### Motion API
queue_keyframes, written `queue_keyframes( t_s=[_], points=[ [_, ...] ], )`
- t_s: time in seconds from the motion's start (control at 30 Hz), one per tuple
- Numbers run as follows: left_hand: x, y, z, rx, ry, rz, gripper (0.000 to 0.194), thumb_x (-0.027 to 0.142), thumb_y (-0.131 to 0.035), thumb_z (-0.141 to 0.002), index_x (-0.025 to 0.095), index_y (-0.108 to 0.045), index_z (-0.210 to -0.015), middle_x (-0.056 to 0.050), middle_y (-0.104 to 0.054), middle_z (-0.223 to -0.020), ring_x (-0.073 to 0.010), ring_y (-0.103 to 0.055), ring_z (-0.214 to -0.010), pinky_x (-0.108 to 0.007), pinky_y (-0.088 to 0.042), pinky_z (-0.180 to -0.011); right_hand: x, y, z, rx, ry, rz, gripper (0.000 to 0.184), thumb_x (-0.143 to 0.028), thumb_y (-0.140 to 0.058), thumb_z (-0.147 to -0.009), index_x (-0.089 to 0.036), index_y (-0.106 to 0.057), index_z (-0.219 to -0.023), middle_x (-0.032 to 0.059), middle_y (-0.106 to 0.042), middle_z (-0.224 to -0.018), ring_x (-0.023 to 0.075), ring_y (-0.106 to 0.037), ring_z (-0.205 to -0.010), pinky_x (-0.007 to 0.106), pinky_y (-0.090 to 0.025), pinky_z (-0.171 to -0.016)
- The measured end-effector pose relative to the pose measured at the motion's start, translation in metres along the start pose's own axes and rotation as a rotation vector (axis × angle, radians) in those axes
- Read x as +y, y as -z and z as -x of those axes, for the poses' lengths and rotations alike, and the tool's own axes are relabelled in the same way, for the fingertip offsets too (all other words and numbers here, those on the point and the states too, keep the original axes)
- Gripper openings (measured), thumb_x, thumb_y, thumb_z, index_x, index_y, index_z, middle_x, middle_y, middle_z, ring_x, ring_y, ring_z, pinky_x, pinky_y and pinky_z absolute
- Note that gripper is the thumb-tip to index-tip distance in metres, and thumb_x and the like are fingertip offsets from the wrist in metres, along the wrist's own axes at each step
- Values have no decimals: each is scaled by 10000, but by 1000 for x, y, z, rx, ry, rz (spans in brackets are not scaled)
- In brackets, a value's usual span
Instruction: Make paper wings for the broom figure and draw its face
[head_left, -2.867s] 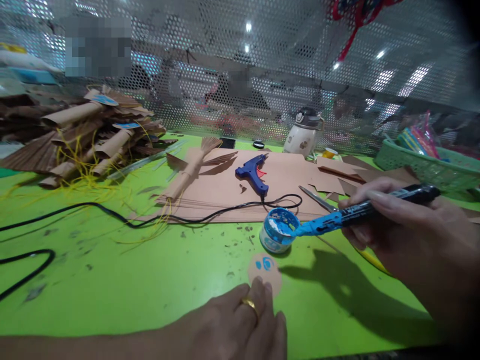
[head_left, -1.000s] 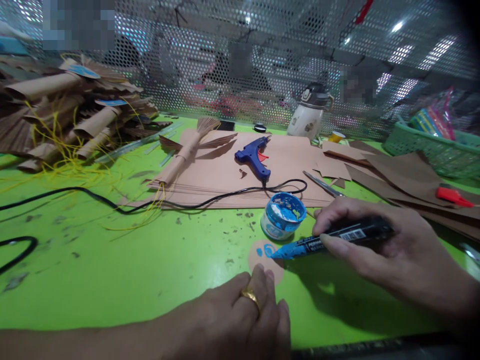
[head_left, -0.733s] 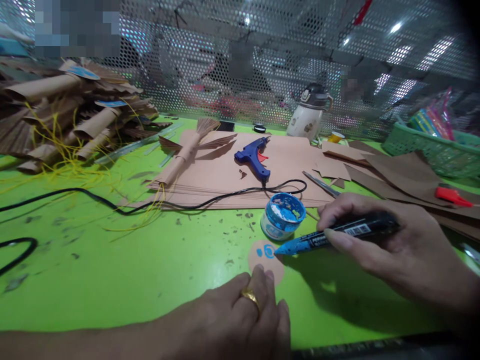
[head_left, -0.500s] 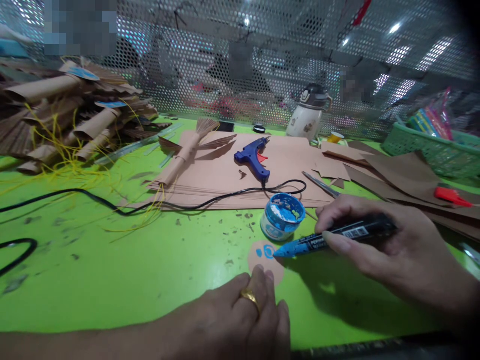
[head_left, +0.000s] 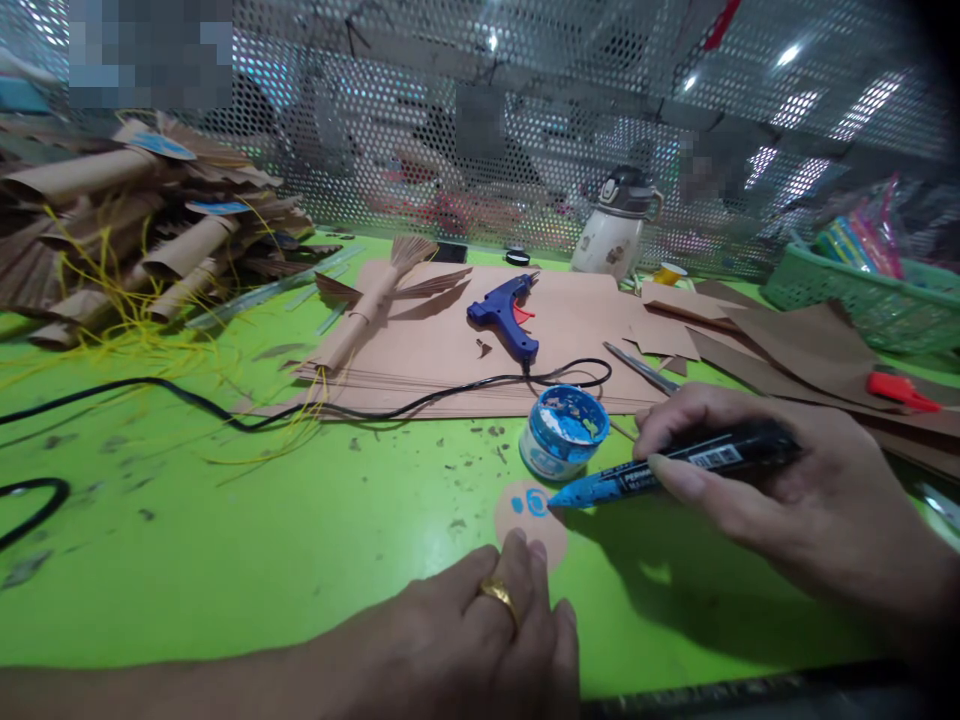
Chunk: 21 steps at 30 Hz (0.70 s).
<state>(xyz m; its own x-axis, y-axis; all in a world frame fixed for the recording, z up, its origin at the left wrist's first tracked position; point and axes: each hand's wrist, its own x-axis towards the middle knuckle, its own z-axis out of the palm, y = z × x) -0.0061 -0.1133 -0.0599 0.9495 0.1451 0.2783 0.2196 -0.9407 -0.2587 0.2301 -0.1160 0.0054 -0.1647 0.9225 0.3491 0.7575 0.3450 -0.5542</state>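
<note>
My right hand (head_left: pixel 780 490) is closed round a black marker (head_left: pixel 675 467) whose tip end is smeared with blue paint. The tip touches a small round brown paper disc (head_left: pixel 529 512) on the green table (head_left: pixel 262 540). Two blue marks show on the disc. My left hand (head_left: pixel 480 640), with a gold ring, lies at the bottom middle, fingertips pressed flat on the disc's near edge. A small tub of blue paint (head_left: pixel 561 432) stands just behind the disc.
A blue glue gun (head_left: pixel 504 318) with a black cord lies on a brown card sheet (head_left: pixel 450 350). A paper bird (head_left: pixel 375 300), a pile of paper rolls (head_left: pixel 135 240), scissors (head_left: pixel 641 368), a white flask (head_left: pixel 616 232), a green basket (head_left: pixel 862 295), a red cutter (head_left: pixel 900 390).
The marker came from the paint tub down to the disc 2.9 s ago. Over the last second its tip moves slightly on the disc; my left hand stays put.
</note>
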Motion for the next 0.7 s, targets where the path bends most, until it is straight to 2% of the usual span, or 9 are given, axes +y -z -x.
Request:
queue_keyframes(
  t_s=[0.3,0.57,0.7],
  points=[
    [-3,0,-4,47,1,-17,263,167,-458,-856,134,-581,-1086,-130,-667,-1072,-239,-608,-992,-362,-492,-812,-1,-1,2,-64,-6,-20,45,-187,-596,-765,-224,-612,-743,-24,-630,-695,113,-586,-610,182,-472,-529],
    [-4,2,-3,18,4,-5,292,164,-462,-839,133,-551,-1115,-138,-654,-1100,-249,-610,-984,-364,-500,-791,0,0,0,41,-33,-39,72,-171,-596,-753,-236,-609,-724,-31,-638,-732,101,-585,-613,168,-464,-514],
    [-6,2,-3,16,1,-7,296,139,-435,-838,141,-549,-1112,-123,-662,-1089,-236,-617,-970,-353,-502,-790,-1,0,0,35,-42,-37,80,-164,-593,-755,-236,-605,-725,-41,-628,-716,86,-572,-592,154,-461,-513]
  ],
)
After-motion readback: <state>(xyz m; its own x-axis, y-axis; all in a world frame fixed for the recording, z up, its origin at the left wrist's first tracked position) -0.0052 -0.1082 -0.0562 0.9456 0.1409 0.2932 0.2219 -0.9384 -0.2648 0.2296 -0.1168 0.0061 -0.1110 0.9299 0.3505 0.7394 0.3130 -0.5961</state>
